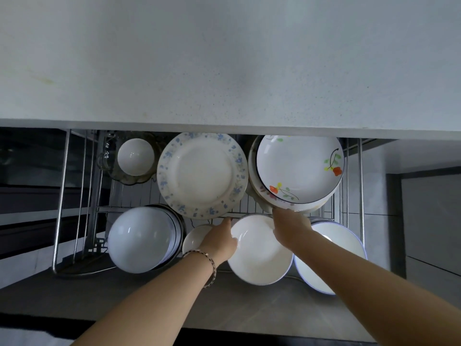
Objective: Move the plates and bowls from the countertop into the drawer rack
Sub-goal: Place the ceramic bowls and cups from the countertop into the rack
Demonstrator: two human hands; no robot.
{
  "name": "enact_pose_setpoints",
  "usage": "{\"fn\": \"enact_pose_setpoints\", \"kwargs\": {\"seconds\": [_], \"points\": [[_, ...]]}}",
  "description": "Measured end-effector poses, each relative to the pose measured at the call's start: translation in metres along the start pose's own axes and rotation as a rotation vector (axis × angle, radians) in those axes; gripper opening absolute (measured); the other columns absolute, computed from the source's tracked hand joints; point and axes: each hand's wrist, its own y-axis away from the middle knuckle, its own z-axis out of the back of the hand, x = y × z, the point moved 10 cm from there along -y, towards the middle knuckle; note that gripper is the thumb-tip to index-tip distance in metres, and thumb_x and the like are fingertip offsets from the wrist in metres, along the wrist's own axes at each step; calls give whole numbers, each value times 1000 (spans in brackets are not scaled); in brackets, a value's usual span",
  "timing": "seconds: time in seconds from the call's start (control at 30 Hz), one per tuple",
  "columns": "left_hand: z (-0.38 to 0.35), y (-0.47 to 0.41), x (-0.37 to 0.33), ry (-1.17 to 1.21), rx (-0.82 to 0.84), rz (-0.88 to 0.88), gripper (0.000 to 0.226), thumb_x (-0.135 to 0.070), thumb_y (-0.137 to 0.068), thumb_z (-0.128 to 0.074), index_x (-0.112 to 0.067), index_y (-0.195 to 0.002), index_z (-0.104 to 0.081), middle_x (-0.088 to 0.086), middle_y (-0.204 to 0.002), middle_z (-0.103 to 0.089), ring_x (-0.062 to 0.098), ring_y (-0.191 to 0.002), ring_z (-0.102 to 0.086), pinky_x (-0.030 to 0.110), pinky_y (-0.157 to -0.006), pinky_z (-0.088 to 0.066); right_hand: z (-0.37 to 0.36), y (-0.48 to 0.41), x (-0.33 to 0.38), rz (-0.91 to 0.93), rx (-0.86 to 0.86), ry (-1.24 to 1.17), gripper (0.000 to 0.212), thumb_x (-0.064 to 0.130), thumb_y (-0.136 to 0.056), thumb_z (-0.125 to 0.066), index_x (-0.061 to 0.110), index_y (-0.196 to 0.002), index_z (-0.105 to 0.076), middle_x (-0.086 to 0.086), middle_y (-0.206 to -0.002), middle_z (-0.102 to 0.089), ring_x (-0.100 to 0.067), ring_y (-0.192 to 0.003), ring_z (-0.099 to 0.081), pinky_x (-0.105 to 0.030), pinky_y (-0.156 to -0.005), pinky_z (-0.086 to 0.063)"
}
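The wire drawer rack (62,196) is pulled out below the grey countertop (224,58). My right hand (289,227) grips the near rim of a stack of plates topped by an orange-flower plate (299,168) at the rack's back right. My left hand (219,239) reaches between a blue-flowered plate (202,174) and a plain white bowl (262,253), one finger touching the rack's middle bar; whether it holds the bowl's rim I cannot tell. A small white bowl (136,157) sits at the back left. No dishes show on the countertop.
A stack of white bowls (142,239) fills the front left of the rack. A blue-rimmed white bowl (336,250) lies at the front right, a small white dish (195,238) under my left wrist. A glass piece (104,158) stands at the back left. The countertop edge overhangs the rack's rear.
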Motion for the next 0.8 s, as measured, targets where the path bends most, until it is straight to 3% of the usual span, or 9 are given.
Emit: {"fn": "enact_pose_setpoints", "kwargs": {"seconds": [0.13, 0.23, 0.33, 0.4, 0.47, 0.57, 0.63, 0.8], "points": [[31, 24, -1, 64, -98, -53, 44, -23, -97, -45, -14, -139, -38, 6, -117, -62, 15, -93, -60, 26, -79, -48, 25, 24, 19, 89, -56, 103, 31, 18, -93, -48, 10, -123, -53, -8, -115, -65, -25, -106, -63, -33, -85, -50], [78, 45, -3, 145, -159, -97, 29, -20, -96, -46, -14, -122, -57, 3, -122, -62, 16, -109, -59, 26, -91, -46, 60, 43, 44, 170, -18, 65, 33, 22, -93, -44, 12, -124, -52, -9, -121, -61, -28, -115, -58, -35, -94, -45], [142, 65, -5, 263, -245, -136, 17, -16, -92, -48, -20, -92, -65, 4, -100, -69, 22, -100, -64, 32, -90, -52, 117, 61, 82, 257, -32, 3, 36, 23, -92, -45, 13, -126, -52, -10, -128, -57, -29, -119, -54, -33, -97, -43], [194, 81, -5, 402, -323, -148, 19, -13, -91, -49, -22, -80, -62, 0, -80, -67, 22, -83, -67, 26, -74, -55, 164, 73, 113, 319, -74, -45, 39, 25, -93, -46, 15, -129, -51, -7, -132, -56, -24, -123, -51, -30, -100, -41], [250, 96, -7, 518, -383, -171, 18, -10, -92, -48, -17, -81, -61, -1, -71, -64, 17, -67, -64, 18, -54, -48, 213, 80, 143, 357, -140, -89, 38, 26, -93, -47, 15, -129, -53, -4, -133, -56, -22, -124, -50, -28, -102, -39], [335, 108, -3, 663, -461, -213, 22, -10, -93, -48, -18, -75, -57, 0, -69, -63, 6, -52, -62, 15, -46, -44, 287, 79, 183, 355, -249, -192, 36, 23, -93, -47, 14, -127, -56, -4, -133, -56, -22, -124, -51, -29, -105, -39], [391, 106, 1, 741, -509, -236, 20, -10, -93, -48, -17, -76, -55, 0, -67, -62, 3, -45, -60, 17, -46, -42, 334, 73, 206, 329, -319, -273, 35, 21, -94, -46, 14, -126, -57, -4, -133, -56, -22, -124, -52, -31, -106, -41], [506, 73, 2, 944, -539, -262, 14, -11, -93, -45, -12, -81, -51, 3, -70, -57, 15, -57, -56, 23, -53, -41, 424, 27, 245, 210, -442, -507, 31, 13, -88, -48, 7, -115, -63, -14, -119, -66, -29, -110, -61, -38, -97, -50]]}}
